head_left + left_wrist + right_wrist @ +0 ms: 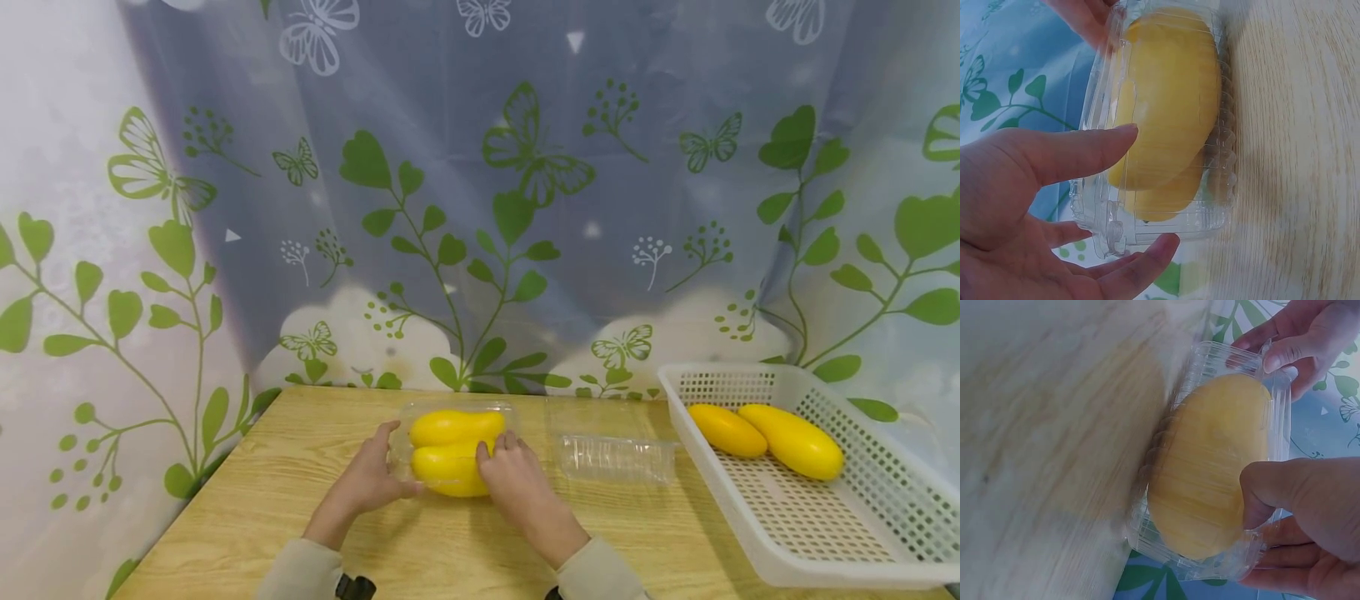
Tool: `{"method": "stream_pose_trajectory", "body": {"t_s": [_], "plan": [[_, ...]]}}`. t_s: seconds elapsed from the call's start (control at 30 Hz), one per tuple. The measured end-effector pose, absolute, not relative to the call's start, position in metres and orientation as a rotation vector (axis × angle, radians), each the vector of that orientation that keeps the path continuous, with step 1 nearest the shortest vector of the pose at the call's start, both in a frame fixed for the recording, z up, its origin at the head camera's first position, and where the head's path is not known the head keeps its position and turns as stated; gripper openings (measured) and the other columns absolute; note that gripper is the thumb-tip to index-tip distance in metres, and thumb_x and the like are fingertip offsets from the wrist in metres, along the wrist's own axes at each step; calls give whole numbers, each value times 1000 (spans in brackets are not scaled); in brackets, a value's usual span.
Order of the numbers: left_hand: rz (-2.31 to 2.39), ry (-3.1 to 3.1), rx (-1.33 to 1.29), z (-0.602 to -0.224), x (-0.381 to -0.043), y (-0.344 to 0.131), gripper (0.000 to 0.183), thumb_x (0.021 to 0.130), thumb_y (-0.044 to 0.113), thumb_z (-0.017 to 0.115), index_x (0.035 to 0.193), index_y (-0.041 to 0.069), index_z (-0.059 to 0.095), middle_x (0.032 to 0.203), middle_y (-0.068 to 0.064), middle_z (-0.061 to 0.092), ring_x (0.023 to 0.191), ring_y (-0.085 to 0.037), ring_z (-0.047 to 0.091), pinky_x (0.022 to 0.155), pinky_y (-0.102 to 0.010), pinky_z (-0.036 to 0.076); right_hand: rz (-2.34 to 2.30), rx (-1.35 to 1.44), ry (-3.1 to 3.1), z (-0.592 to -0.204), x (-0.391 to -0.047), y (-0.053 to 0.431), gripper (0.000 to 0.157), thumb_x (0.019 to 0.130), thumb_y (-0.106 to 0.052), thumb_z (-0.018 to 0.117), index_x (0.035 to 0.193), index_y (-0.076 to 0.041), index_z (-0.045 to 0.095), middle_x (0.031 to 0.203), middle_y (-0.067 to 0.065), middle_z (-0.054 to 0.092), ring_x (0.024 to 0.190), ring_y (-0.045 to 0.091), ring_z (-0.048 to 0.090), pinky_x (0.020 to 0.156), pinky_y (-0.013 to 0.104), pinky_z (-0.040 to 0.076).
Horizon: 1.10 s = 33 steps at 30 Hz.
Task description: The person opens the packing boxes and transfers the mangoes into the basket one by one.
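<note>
Two yellow mangoes [450, 468] lie side by side in a clear plastic clamshell box [1210, 215] on the table. At the box's left end is my left hand [372, 473], its thumb along the near side and its fingers round the end corner. My right hand [517, 483] grips the opposite end, with the thumb bent against the near rim and the other fingers on the far side. In the right wrist view, one mango [1210, 469] shows through the clear ribbed wall. The box's base sits at the wood surface.
Right of the box, a second clear plastic box [615, 460] rests on the wooden table [300, 433]. A white perforated basket [750, 533] with two more mangoes [795, 442] stands at the far right. Behind the table hangs a leaf-and-butterfly patterned curtain [450, 108].
</note>
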State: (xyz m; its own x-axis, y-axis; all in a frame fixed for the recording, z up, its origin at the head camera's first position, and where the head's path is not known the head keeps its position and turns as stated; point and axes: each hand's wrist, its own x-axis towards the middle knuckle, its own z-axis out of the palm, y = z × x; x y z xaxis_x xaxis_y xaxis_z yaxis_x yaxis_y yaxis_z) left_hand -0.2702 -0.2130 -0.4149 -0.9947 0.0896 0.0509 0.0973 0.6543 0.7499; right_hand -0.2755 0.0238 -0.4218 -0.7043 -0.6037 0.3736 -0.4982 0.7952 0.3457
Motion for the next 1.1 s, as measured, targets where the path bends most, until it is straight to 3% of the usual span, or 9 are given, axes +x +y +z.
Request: {"method": "stream_pose_trajectory", "body": {"t_s": [0.43, 0.83, 1.1], "plan": [[-1289, -2862, -128, -414, -271, -212, 104, 76, 10, 90, 158, -1, 27, 149, -39, 41, 121, -53, 59, 97, -59, 57, -236, 879, -2446, -423, -280, 26, 31, 86, -2, 80, 117, -5, 76, 106, 19, 77, 96, 28, 74, 80, 32, 65], [-1277, -2868, -122, -414, -270, -210, 102, 76, 11, 90, 157, 1, 29, 147, -40, 41, 120, -53, 60, 97, -60, 56, -204, 893, -2498, -417, -279, 29, 33, 84, 0, 81, 115, -5, 74, 99, 16, 76, 92, 27, 72, 80, 33, 65], [-1303, -2854, -131, -414, -270, -211, 103, 75, 9, 91, 157, 0, 29, 148, -42, 40, 120, -54, 61, 96, -58, 58, -114, 910, -2517, -409, -276, 31, 30, 84, 3, 79, 110, -11, 75, 91, 12, 72, 86, 24, 69, 65, 32, 63]]}}
